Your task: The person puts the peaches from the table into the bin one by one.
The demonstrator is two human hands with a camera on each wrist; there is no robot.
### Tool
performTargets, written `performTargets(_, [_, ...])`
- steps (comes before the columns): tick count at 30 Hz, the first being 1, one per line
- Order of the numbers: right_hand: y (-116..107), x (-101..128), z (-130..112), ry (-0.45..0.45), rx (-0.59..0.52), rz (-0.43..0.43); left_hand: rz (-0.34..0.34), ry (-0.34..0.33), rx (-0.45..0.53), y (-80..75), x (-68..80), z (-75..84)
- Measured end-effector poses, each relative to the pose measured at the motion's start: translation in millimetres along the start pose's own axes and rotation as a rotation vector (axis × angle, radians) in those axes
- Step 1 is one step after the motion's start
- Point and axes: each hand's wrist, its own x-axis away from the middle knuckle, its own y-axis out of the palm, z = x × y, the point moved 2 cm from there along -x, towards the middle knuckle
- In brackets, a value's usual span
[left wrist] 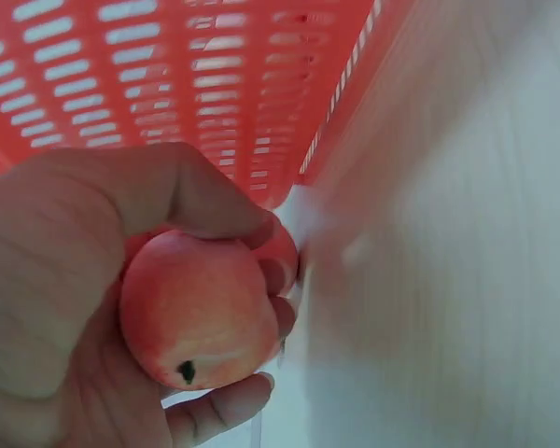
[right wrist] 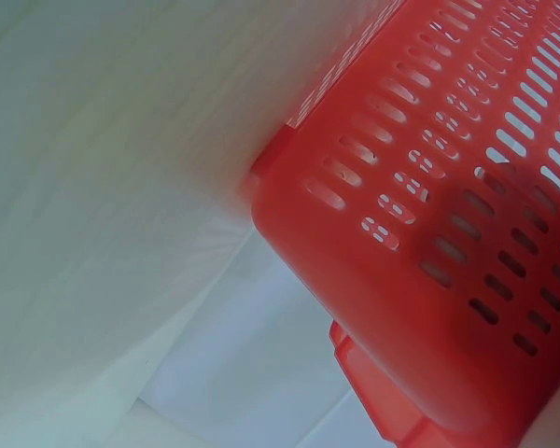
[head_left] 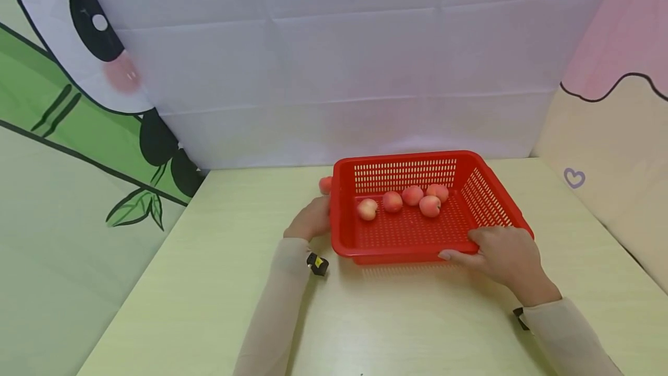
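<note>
A red slotted plastic basket (head_left: 347, 245) stands on the pale table, with several pink-red peaches (head_left: 392, 201) lying in its far half. My left hand (head_left: 312, 217) is beside the basket's left wall and grips another peach (left wrist: 201, 313), its fingers curled round it; in the head view that peach (head_left: 325, 184) peeks out by the far left corner. The left wrist view shows the basket wall (left wrist: 168, 84) just beyond the held fruit. My right hand (head_left: 498, 251) holds the basket's front right rim, fingers hooked over the edge. In the right wrist view only the basket's outer wall (right wrist: 429, 215) shows.
The pale wooden table (head_left: 209, 283) runs out to the left and to the front of the basket. A white cloth backdrop (head_left: 339, 74) hangs close behind the basket, with printed panels on the left and right sides.
</note>
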Motion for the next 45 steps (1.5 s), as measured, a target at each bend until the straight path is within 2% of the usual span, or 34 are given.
performTargets(3, [0, 0, 0, 0.002, -0.001, 0.002, 0.029, -0.026, -0.029, -3.9, 1.0, -5.0])
performTargets(10, [0, 1, 0, 0.015, 0.003, -0.034, 0.12, -0.195, -0.121, -17.5, 6.9, -13.6])
performTargets(14, [0, 0, 0, 0.019, 0.002, -0.046, 0.19, -0.215, -0.137, -26.1, 9.9, -14.3])
performTargets(21, [-1, -1, 1, 0.022, 0.008, -0.057, 0.289, -0.194, -0.117, -39.5, 17.4, -7.3])
performTargets(30, [0, 0, 1, 0.019, 0.004, -0.034, 0.349, -0.165, -0.132, -55.7, 27.0, 17.2])
performTargets(37, [1, 0, 1, 0.012, 0.007, -0.027, 0.414, -0.109, -0.174, -68.9, 37.6, 38.5])
performTargets(45, [1, 0, 1, 0.018, 0.006, -0.026, 0.507, -0.004, -0.217, -80.1, 50.2, 62.5])
